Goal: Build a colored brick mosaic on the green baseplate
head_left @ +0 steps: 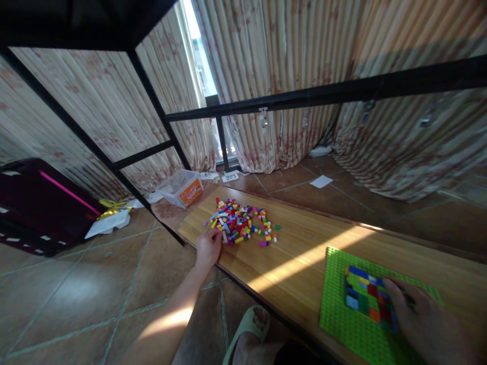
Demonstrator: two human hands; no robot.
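Note:
A pile of small coloured bricks (241, 223) lies on the far left end of a wooden table (304, 253). My left hand (208, 248) reaches to the pile's near edge, fingers curled against the bricks; what they hold is hidden. A green baseplate (344, 314) lies at the near right, with a patch of blue, green, red and yellow bricks (365, 299) built on it. My right hand (426, 319) rests on the plate's right side, fingers bent over the built patch.
A clear plastic box with an orange label (182, 188) stands on the tiled floor beyond the table. A dark suitcase (38, 208) lies at the left. Black frame bars (323, 94) cross above. My foot in a green sandal (247, 329) is below the table edge.

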